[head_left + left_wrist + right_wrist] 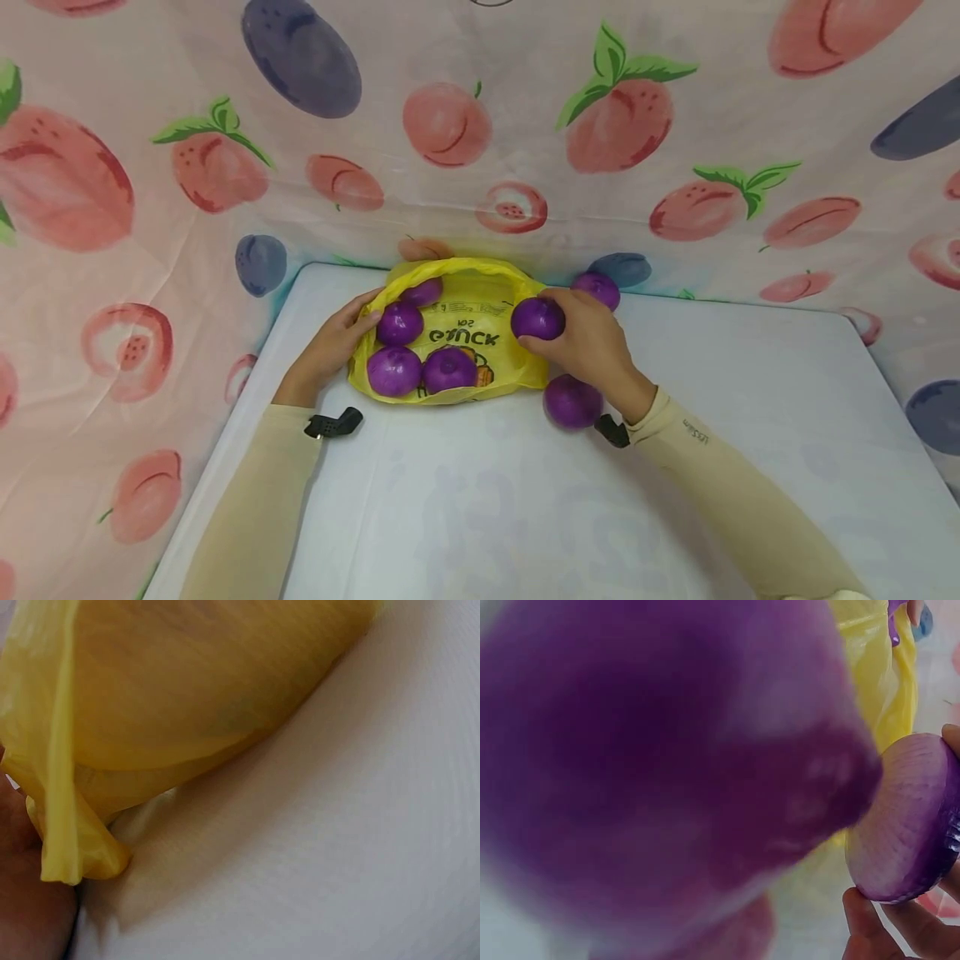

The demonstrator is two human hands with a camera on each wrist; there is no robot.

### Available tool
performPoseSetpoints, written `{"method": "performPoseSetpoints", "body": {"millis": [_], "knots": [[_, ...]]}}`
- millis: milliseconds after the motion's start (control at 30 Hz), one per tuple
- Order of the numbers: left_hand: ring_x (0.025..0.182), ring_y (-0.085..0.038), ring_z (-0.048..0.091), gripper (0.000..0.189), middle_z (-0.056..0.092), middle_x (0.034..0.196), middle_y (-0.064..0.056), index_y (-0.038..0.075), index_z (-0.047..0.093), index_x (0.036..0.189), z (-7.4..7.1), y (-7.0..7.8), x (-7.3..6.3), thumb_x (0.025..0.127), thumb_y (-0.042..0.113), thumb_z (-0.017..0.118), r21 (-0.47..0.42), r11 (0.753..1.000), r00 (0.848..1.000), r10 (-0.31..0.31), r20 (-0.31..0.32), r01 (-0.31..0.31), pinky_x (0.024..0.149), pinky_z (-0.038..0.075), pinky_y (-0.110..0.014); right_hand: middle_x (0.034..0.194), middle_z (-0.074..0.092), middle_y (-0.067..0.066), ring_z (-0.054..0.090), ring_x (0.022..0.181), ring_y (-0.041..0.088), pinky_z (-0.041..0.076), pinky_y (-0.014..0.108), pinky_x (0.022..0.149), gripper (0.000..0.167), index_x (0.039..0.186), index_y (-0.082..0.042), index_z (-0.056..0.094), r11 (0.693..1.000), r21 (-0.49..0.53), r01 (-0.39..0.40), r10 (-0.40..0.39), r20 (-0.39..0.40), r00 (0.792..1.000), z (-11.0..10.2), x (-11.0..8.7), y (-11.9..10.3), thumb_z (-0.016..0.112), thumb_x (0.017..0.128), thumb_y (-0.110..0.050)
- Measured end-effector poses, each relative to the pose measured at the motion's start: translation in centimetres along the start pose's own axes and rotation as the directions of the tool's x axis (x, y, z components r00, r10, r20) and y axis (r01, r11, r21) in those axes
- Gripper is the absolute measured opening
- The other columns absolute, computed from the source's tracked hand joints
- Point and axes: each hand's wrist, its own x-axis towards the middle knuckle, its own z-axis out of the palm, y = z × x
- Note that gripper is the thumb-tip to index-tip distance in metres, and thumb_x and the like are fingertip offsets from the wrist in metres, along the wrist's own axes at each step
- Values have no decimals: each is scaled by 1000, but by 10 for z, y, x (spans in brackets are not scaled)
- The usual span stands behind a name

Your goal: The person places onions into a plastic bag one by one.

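Note:
A yellow plastic bag [517,362] lies on its side, its mouth facing me, with several purple onions [394,371] inside. My left hand [322,354] grips the bag's left rim, thumb at the edge and the other fingers mostly hidden behind the plastic. In the left wrist view, the bag's yellow side [187,690] bulges above the white surface. My right hand [592,337] holds a purple onion [537,318] between thumb and fingers at the right side of the bag's mouth. The right wrist view shows this onion [904,821] pinched by the fingertips [862,915].
One purple onion [573,402] sits on the white table [480,500] below my right hand; another [597,290] lies behind it. A fruit-patterned cloth [510,125] hangs behind the table and along its left side. Black wrist mounts [333,423] sit at both cuffs.

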Motion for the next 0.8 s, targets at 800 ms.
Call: {"method": "performPoseSetpoints", "body": {"millis": [800], "knots": [[155,-24,27,59,33,166,3,41,37,157,-1,1,-1,102,55,52,34,999,1000,-20,-6,20,128,22,-52,124,68,2,65,107,22,59,40,91,67,132,-21,62,994,103,42,-51,87,995,38,36,-47,85,78,-53]]}}
